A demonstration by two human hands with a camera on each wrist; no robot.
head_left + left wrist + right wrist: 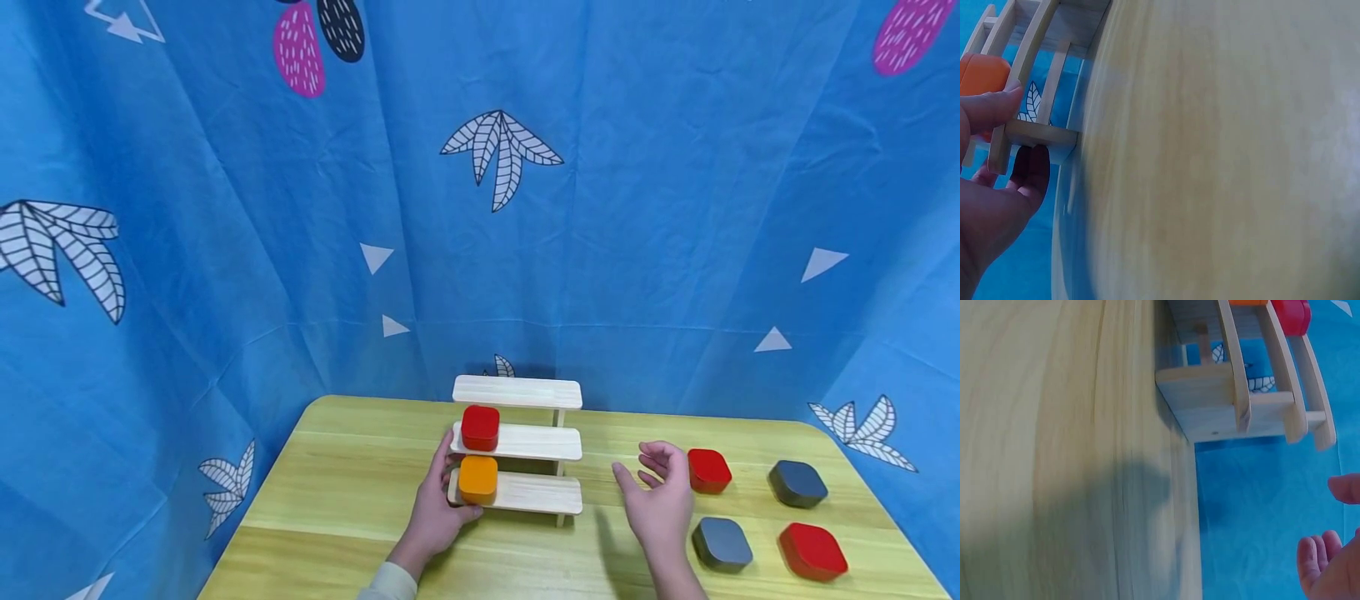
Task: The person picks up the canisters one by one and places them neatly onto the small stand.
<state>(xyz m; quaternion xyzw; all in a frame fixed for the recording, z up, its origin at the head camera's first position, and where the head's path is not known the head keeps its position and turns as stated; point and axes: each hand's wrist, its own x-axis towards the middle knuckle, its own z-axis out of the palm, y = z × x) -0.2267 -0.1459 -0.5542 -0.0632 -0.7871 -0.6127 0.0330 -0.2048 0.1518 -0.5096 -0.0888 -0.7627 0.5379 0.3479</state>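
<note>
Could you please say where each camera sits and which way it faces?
Head: head-worn, facing forward and down at a stand; left hand and right hand show.
Left wrist: worn there, facing the stand's left end; left hand shows.
Right wrist: worn there, facing the stand's right end; right hand partly shows.
Wrist views share the orange block.

a leaf-printed blue cloth (660, 200) hangs behind the wooden table (345, 467)

See, apart from the right hand (1338, 572), a tiered wooden rack (1200, 394) bearing an orange block (1247, 302) and a red block (1291, 316).
</note>
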